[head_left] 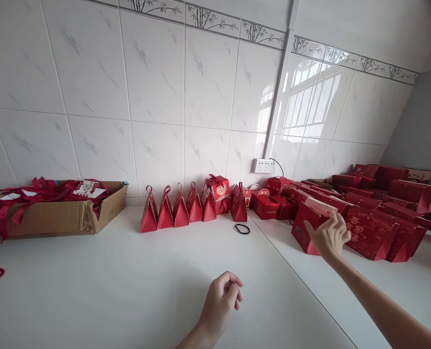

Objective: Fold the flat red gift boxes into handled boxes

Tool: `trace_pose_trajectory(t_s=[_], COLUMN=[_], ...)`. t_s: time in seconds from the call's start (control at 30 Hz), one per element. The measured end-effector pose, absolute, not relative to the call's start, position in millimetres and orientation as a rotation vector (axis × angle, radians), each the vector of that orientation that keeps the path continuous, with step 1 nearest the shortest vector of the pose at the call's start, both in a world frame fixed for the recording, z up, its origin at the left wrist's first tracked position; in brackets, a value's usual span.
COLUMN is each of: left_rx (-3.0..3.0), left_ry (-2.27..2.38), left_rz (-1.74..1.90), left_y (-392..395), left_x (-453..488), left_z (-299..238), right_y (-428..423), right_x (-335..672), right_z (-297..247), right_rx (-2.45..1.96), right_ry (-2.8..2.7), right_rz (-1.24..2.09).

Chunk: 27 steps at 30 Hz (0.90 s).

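Note:
My right hand [330,236] reaches out over the white counter [128,286] and touches the top edge of a red gift bag [308,225] standing at the front of a row of red bags; its fingers are apart. My left hand [223,298] hovers low over the counter's middle with its fingers curled loosely, nothing visible in them. A line of small red pyramid-shaped favour boxes [179,211] stands along the tiled wall. A black hair tie [242,229] lies on the counter between the pyramid boxes and the bags.
A cardboard box [55,215] full of red ribbons and cards sits at the left. Several red gift boxes [273,201] and flat red bags [378,213] crowd the right side. A white power strip [263,166] is on the wall.

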<state>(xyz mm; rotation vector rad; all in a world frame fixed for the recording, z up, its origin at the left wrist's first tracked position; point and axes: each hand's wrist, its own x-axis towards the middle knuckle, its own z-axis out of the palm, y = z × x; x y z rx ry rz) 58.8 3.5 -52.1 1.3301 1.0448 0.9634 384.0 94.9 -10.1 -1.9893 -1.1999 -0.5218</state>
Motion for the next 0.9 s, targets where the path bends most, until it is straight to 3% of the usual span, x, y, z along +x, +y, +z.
trace_pose_trajectory(t_s=[0.1, 0.27, 0.5, 0.73, 0.9], left_rx=[1.328, 1.310, 1.310, 1.320, 1.357], left_ry=[1.035, 1.053, 1.060, 1.049, 1.047], left_rz=[0.935, 0.923, 0.896, 0.895, 0.903], left_y=[3.2, 4.6, 14.5, 16.9, 16.9], left_x=[59.9, 58.3, 51.2, 51.4, 51.4], left_z=[-50.6, -47.2, -50.5, -49.2, -50.1], right_y=[108.0, 164.6, 231.9, 204.2, 173.3], right_x=[341.2, 257.9, 235.2, 282.5, 291.5], right_z=[1.4, 14.0, 17.7, 19.1, 18.4], right_rx=[-1.857, -1.824, -1.762, -1.498, -1.275], right_ry=[-1.399, -1.874, -1.543, -1.039, -0.994], right_rz=[-0.640, -0.026, 0.375, 0.555, 0.753])
